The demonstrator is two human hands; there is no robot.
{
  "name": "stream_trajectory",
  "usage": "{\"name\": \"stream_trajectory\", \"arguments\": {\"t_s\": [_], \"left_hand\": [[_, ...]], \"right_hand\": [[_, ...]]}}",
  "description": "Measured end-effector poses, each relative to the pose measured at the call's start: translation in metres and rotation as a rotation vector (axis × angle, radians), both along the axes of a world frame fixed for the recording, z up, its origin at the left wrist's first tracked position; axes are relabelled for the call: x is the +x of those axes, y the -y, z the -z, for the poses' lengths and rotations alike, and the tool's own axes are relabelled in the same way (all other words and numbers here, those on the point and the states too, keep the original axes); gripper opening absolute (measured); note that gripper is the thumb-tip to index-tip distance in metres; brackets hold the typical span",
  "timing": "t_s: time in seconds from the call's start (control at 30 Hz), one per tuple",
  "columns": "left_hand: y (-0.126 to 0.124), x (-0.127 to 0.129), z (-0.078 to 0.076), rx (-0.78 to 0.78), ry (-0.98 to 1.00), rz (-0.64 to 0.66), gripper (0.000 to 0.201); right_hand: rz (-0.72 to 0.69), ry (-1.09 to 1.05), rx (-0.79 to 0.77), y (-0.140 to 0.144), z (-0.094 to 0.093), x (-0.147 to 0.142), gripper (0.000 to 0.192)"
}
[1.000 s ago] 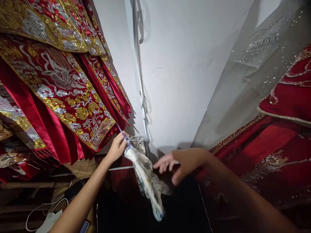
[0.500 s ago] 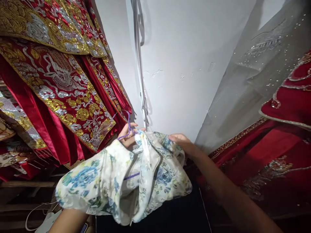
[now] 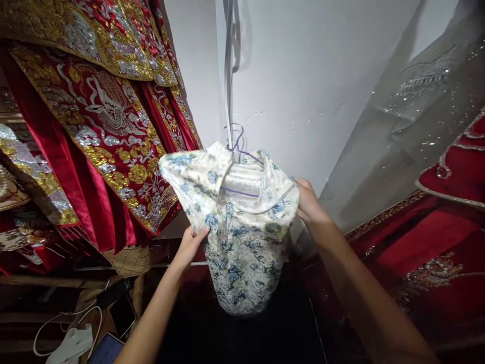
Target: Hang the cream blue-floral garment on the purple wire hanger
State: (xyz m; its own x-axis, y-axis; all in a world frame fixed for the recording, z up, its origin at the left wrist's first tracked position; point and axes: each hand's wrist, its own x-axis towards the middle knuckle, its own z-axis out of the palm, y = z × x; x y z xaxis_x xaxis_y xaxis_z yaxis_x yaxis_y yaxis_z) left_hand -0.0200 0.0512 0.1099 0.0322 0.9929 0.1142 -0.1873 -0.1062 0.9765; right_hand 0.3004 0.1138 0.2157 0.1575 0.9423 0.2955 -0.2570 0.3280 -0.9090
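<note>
A white dress with blue flowers (image 3: 246, 253) hangs in front of me on a purple hanger (image 3: 242, 193), which shows through the wide neckline. The hanger's hook is at the lower end of the metal rail on the wall; whether it is caught there I cannot tell. My left hand (image 3: 191, 245) pinches the fabric under the left sleeve, thumb on top. At the right shoulder, my right hand (image 3: 307, 202) holds the sleeve edge, its fingers partly hidden behind the cloth.
Red costumes with gold and silver embroidery (image 3: 113, 111) hang at left. A sheer sparkling veil (image 3: 409, 101) and red garments (image 3: 450, 172) are at right. Down at lower left lie a phone (image 3: 106, 349), white cables (image 3: 45, 328) and a wooden stool. A metal rail (image 3: 229, 60) runs down the white wall.
The dress, bunched up in front of me before, now hangs down full length. Its hanger hook has moved to the rail. My left hand has come down from near the hook to the dress's side.
</note>
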Motion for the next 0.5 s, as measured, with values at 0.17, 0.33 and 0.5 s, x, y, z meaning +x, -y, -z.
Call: {"name": "stream_trajectory", "arguments": {"t_s": [0.17, 0.33, 0.5], "left_hand": [[0.017, 0.007, 0.045, -0.124, 0.098, -0.112, 0.057], [0.041, 0.015, 0.076, -0.305, 0.188, -0.161, 0.073], [0.055, 0.025, 0.077, -0.333, 0.253, -0.087, 0.073]], "right_hand": [[-0.074, 0.089, -0.039, 0.014, 0.016, -0.006, 0.033], [-0.026, 0.248, -0.100, 0.034, 0.046, 0.014, 0.038], [0.244, 0.209, -0.132, 0.035, 0.061, 0.026, 0.037]]}}
